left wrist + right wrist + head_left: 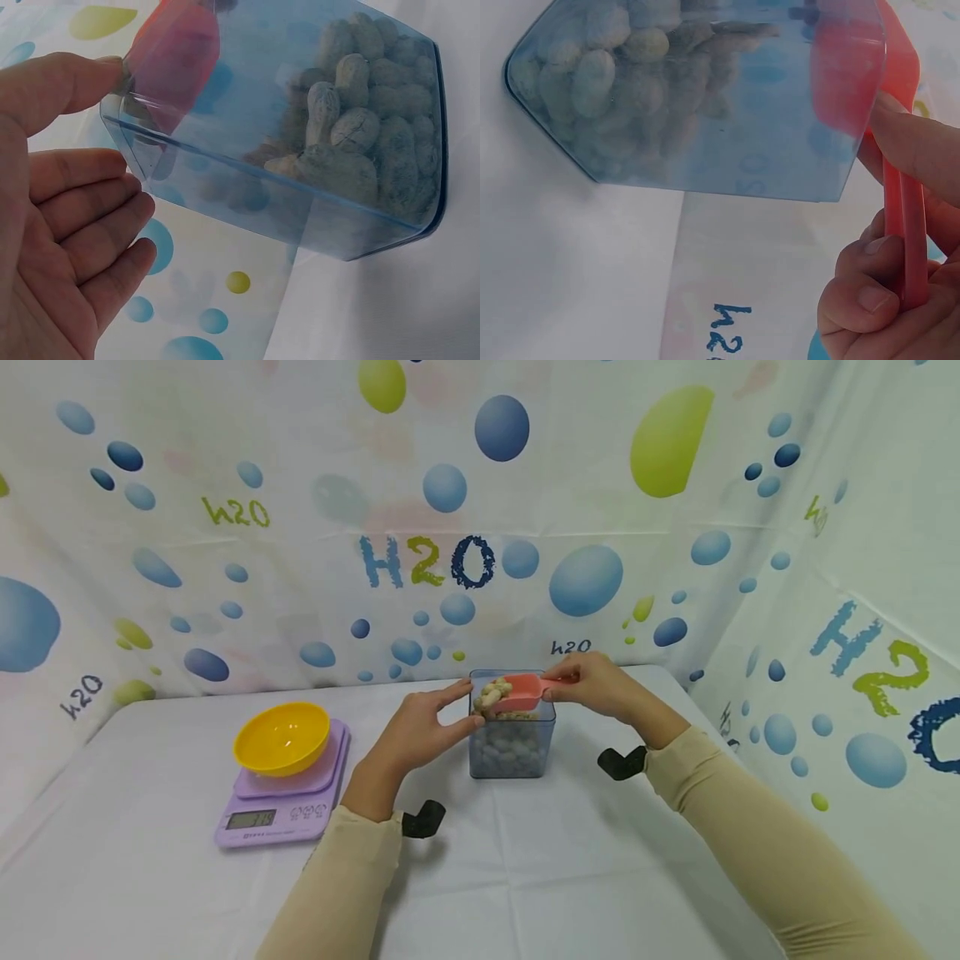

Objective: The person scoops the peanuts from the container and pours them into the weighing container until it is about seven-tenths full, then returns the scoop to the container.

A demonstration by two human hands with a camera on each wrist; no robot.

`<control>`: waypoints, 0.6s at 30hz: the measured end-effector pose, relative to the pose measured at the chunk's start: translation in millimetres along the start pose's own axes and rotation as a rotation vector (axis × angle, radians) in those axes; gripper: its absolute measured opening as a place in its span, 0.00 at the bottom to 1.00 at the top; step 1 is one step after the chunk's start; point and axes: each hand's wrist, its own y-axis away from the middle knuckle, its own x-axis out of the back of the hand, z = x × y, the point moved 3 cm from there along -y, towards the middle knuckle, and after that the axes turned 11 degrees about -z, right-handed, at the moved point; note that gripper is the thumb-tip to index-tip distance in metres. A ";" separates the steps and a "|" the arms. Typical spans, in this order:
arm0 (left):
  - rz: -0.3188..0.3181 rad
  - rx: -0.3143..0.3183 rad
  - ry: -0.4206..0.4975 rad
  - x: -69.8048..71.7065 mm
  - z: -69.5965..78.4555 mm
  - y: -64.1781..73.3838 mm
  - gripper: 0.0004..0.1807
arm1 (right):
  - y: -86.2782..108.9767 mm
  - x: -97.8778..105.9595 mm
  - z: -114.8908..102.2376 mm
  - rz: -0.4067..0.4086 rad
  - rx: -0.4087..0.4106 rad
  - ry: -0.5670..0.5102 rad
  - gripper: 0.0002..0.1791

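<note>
My right hand [600, 687] grips the handle of a coral-pink scoop [522, 692], fingers curled round it in the right wrist view. The scoop is tilted at the top of a clear bluish container [512, 752], with peanuts [491, 695] in its mouth. More unshelled peanuts [375, 112] fill the lower part of the container. My left hand [420, 727] is at the container's left side, thumb at the near left corner of the rim. Its other fingers are extended and loosely bent beside the wall in the left wrist view; whether they touch it I cannot tell.
Left of the container, a yellow bowl [283, 739] sits on a lilac kitchen scale [281, 818] with a lit display. A white cloth covers the table [480, 877]. Behind and to the right hangs a curtain [300, 568] printed with bubbles and H2O.
</note>
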 end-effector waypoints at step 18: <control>0.015 0.028 -0.066 20.1 -7.8 13.7 0.36 | -8.9 10.7 -12.9 -0.003 -0.014 0.012 0.21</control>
